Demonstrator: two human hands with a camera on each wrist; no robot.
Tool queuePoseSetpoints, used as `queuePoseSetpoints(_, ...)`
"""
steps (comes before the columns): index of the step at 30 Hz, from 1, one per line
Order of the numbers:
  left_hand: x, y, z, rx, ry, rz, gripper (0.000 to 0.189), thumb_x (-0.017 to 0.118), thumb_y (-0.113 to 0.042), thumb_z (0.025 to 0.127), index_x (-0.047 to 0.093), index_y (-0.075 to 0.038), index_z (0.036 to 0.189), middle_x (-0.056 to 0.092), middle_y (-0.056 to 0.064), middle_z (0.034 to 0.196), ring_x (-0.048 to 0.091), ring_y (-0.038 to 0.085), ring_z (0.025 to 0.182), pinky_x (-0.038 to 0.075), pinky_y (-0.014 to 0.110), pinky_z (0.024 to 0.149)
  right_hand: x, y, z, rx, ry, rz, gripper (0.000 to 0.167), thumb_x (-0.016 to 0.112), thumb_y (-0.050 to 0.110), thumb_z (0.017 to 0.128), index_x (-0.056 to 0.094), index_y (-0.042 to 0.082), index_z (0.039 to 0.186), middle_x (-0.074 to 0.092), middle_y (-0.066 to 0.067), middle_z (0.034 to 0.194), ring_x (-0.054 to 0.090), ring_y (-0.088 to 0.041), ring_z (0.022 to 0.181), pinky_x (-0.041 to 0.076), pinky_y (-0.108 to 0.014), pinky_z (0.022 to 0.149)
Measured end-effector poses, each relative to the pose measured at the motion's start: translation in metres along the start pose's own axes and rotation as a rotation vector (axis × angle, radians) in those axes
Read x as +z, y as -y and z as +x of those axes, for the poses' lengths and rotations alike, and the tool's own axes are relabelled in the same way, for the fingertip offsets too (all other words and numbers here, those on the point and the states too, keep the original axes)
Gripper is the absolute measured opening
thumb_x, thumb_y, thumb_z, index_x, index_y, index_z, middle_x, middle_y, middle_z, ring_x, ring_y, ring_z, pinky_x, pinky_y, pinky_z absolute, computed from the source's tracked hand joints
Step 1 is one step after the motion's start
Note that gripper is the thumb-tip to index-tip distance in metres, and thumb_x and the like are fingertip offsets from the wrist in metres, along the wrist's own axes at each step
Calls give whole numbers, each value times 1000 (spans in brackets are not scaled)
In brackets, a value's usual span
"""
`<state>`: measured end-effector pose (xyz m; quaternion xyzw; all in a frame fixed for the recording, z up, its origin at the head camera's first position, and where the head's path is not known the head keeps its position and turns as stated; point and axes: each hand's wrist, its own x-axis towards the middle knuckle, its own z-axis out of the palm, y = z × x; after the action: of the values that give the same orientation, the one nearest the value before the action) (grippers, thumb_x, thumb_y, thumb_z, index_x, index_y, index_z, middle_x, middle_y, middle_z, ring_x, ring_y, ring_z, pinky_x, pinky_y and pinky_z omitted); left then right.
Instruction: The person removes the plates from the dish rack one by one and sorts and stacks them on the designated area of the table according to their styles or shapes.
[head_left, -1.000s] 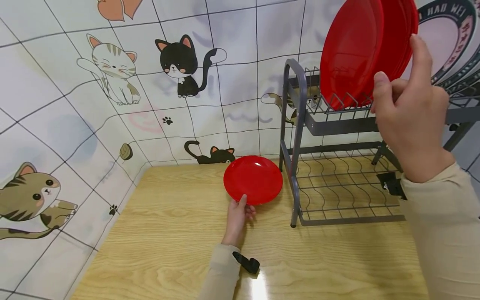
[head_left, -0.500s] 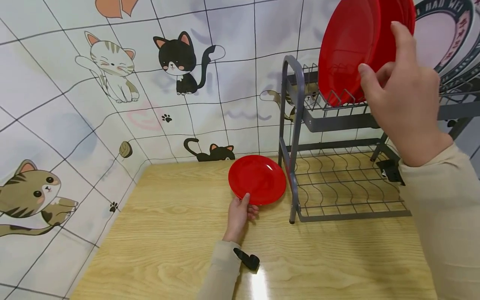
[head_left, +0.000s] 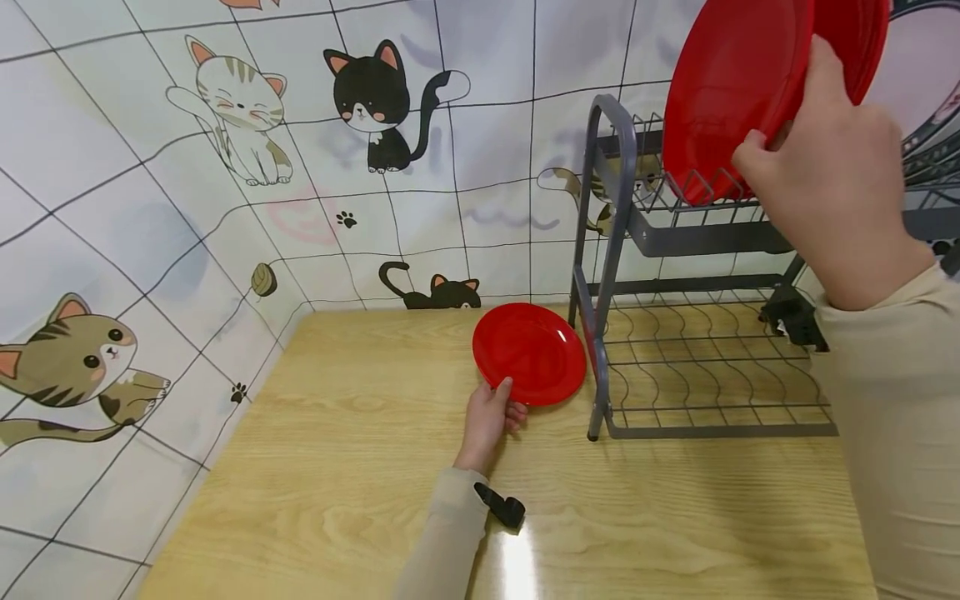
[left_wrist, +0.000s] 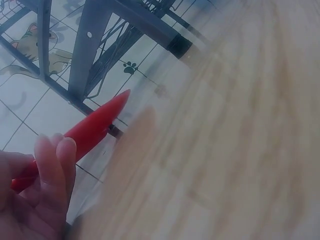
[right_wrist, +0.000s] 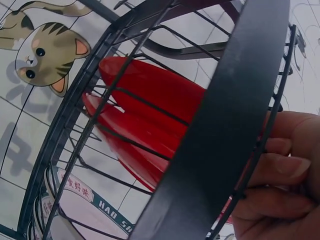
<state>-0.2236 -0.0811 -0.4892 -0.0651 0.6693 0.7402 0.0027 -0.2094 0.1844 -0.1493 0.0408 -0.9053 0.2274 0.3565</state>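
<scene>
My left hand (head_left: 487, 425) pinches the near rim of a small red plate (head_left: 528, 354), thumb on top and fingers underneath, left of the dish rack. In the left wrist view that plate (left_wrist: 95, 130) appears edge-on, tilted over the tabletop. Up at the rack's top tier, my right hand (head_left: 843, 187) grips the edge of the front large red plate (head_left: 735, 92), its thumb in front and its index finger behind the rim. Another red plate (head_left: 858, 42) stands just behind. From below, the right wrist view shows red plates (right_wrist: 150, 92) through the wires, beside curled fingers (right_wrist: 280, 170).
The grey two-tier dish rack (head_left: 712, 236) stands at the right on a wooden table (head_left: 360, 467). White plates with dark lettered rims (head_left: 918, 79) stand upright at the top tier's right. A wire lower shelf (head_left: 697, 362) lies beneath. The cat-print wall (head_left: 495, 142) closes off the back.
My right hand has closed on the front large red plate, which now leans apart from the one behind. The small plate in my left hand has shifted slightly; the head view has also shifted.
</scene>
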Motion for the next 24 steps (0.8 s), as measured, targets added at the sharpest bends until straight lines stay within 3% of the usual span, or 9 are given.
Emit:
queuePoseSetpoints(10, -1, -1, 1, 6, 26, 33, 26, 49, -27, 92, 48, -2, 96, 61, 13, 63, 57, 18, 49, 46, 25, 41, -3, -1, 7, 68, 132, -64, 67, 52, 6, 79, 22, 0, 138, 36, -32, 130, 40, -58, 103, 29, -63, 84)
queuePoseSetpoints(19, 1, -2, -1, -9, 8, 56, 26, 50, -27, 92, 49, -1, 96, 60, 10, 61, 55, 14, 47, 45, 23, 42, -1, -1, 6, 65, 98, -63, 58, 48, 10, 82, 29, -4, 135, 43, -35, 121, 44, -58, 96, 32, -62, 83)
queuePoseSetpoints(24, 2, -2, 0, -12, 1, 63, 24, 51, -26, 91, 49, -3, 95, 60, 8, 60, 55, 13, 47, 46, 22, 42, 0, -1, 6, 94, 96, -37, 63, 50, 11, 82, 24, -1, 138, 40, -31, 127, 43, -57, 101, 32, -61, 84)
